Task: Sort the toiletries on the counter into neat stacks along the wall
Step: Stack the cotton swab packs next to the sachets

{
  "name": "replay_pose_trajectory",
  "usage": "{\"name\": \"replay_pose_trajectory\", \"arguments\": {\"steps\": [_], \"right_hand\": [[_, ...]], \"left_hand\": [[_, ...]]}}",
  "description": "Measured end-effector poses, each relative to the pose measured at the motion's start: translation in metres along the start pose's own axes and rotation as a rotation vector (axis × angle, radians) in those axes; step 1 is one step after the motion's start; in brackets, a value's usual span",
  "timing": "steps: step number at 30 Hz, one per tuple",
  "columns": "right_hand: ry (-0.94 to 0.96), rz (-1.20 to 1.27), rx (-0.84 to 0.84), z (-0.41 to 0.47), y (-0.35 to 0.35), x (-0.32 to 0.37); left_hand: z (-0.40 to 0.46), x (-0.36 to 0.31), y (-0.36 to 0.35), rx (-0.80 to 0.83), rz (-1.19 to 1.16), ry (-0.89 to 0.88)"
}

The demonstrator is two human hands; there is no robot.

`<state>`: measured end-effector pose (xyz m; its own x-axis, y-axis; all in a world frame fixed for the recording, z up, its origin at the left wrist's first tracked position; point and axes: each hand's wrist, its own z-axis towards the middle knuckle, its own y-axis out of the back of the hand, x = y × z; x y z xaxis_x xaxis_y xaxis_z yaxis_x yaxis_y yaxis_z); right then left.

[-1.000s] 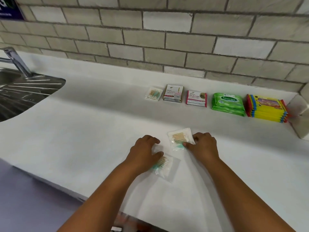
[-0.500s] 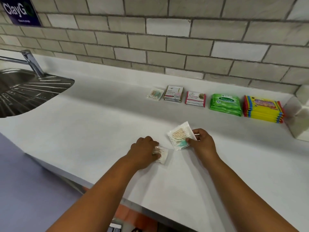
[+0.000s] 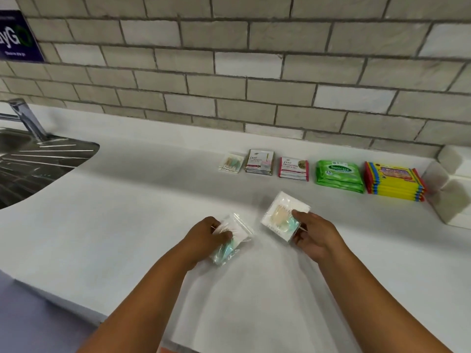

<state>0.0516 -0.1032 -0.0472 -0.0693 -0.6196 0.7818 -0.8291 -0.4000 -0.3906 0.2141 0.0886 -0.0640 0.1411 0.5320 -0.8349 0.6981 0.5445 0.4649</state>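
Gripping two clear packets (image 3: 233,236), one in each hand's curled fingers (image 3: 298,215); five stacks (image 3: 293,168) line the wall.

A stainless steel sink (image 3: 38,169) with chrome tap (image 3: 26,118) sits far left; a dark purple sign (image 3: 17,38) hangs on the grey brick-tiled wall (image 3: 254,72).

Five stacks stand along the far wall: one of clear swab packets (image 3: 230,163), two of Dove sachets (image 3: 259,162) (image 3: 293,168), one of green wipes (image 3: 339,172), one of yellow packs (image 3: 394,180). Two clear packets (image 3: 233,233) (image 3: 283,216) are near.
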Motion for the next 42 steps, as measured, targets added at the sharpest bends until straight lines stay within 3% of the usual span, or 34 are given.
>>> {"name": "replay_pose_trajectory", "arguments": {"steps": [5, 14, 21, 28, 34, 42], "right_hand": [[-0.069, 0.066, 0.003, 0.019, -0.045, -0.008], [-0.048, 0.23, 0.022, 0.062, -0.107, -0.02], [0.031, 0.232, 0.005, 0.089, -0.1, -0.024], [0.066, 0.197, -0.036, 0.116, -0.089, -0.016], [0.103, 0.132, -0.047, 0.142, -0.094, -0.01], [0.303, -0.212, -0.067, 0.173, -0.128, 0.007]], "left_hand": [[0.041, 0.0, 0.036, 0.118, -0.39, 0.119], [0.141, 0.004, 0.084, 0.098, -0.462, 0.051], [0.217, -0.023, 0.074, -0.108, -0.303, -0.007], [0.279, -0.068, 0.049, -0.159, -0.263, -0.074], [0.3, -0.072, 0.042, -0.204, -0.055, -0.11], [0.313, -0.054, 0.033, -0.27, 0.055, -0.085]]}}
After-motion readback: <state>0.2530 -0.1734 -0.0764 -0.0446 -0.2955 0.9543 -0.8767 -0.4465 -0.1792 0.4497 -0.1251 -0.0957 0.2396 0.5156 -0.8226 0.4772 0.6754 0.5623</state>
